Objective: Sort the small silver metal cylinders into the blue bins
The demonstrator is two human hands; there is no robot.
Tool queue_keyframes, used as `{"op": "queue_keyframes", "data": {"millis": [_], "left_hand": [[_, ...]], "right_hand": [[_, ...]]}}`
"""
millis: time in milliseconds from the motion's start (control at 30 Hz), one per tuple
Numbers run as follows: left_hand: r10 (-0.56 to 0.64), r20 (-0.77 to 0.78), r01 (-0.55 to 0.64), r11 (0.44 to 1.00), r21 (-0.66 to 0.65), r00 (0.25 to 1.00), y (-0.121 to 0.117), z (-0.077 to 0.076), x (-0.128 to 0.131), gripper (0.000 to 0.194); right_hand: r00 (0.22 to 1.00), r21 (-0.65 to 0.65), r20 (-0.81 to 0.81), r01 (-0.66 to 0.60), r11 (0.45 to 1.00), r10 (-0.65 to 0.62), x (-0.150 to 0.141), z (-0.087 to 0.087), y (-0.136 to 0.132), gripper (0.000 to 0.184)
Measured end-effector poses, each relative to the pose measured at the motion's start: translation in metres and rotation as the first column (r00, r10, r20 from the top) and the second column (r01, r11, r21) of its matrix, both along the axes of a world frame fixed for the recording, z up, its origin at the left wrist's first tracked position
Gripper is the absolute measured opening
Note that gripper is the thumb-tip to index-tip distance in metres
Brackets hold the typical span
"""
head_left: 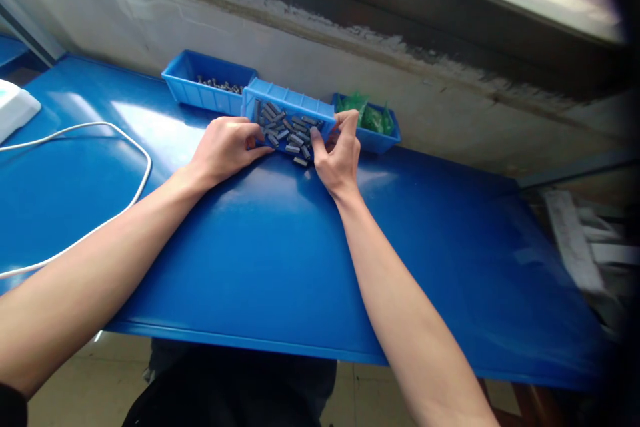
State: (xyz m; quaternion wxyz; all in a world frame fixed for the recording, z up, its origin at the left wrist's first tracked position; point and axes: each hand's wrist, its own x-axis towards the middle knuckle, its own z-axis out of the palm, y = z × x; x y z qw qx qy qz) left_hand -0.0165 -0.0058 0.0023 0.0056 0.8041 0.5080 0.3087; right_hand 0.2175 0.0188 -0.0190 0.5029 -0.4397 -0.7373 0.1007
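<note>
A blue plastic bin (295, 101) is tipped toward me, its open side facing the front. Small grey metal cylinders (295, 140) lie inside it, and several have slid down to its lower edge and onto the table. With thumb and fingers closed, my right hand (340, 153) grips the bin's right wall. My left hand (227, 147) is at the lower left corner, its fingers curled against the bin's side and its thumb near the lower edge. Parts of the left fingertips are hidden.
Behind to the left stands a blue bin (203, 99) of small metal parts. Another blue bin (380, 141) with green plastic bags is behind to the right. A white cable (145, 177) crosses the blue table (280, 267) at left, near a white device (15, 110). A wall runs along the back.
</note>
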Motion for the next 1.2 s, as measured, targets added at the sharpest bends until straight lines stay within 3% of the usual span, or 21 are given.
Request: {"op": "queue_keyframes", "data": {"millis": [300,633,767,933,1067,1200], "left_hand": [[-0.006,-0.006,0.005,0.999,-0.038,1.000,0.000,0.000,0.000,0.032],[-0.105,0.012,0.106,0.993,-0.057,0.994,0.000,-0.003,0.003,0.025],[-0.113,0.008,0.113,0.989,-0.092,0.994,-0.001,-0.002,0.004,0.023],[-0.134,0.018,0.136,0.985,-0.106,0.991,-0.004,0.001,0.005,0.021],[-0.183,0.043,0.187,0.975,-0.117,0.982,-0.010,0.005,0.009,0.022],[-0.272,-0.025,0.266,0.954,-0.137,0.962,-0.014,0.007,0.017,0.039]], "right_hand": [[1.000,-0.038,-0.008,0.001,0.999,-0.002,0.001,0.002,0.002,0.030],[0.998,-0.208,-0.047,0.041,0.977,-0.052,-0.004,0.019,-0.009,0.061],[0.998,-0.231,-0.023,0.045,0.972,-0.052,-0.003,0.025,-0.010,0.054],[0.990,-0.309,-0.141,-0.019,0.951,-0.026,0.001,0.019,-0.004,0.053],[0.984,-0.298,-0.180,-0.045,0.953,-0.010,0.004,0.013,-0.001,0.060],[0.975,-0.298,-0.219,-0.034,0.954,-0.033,0.005,0.009,0.001,0.066]]}}
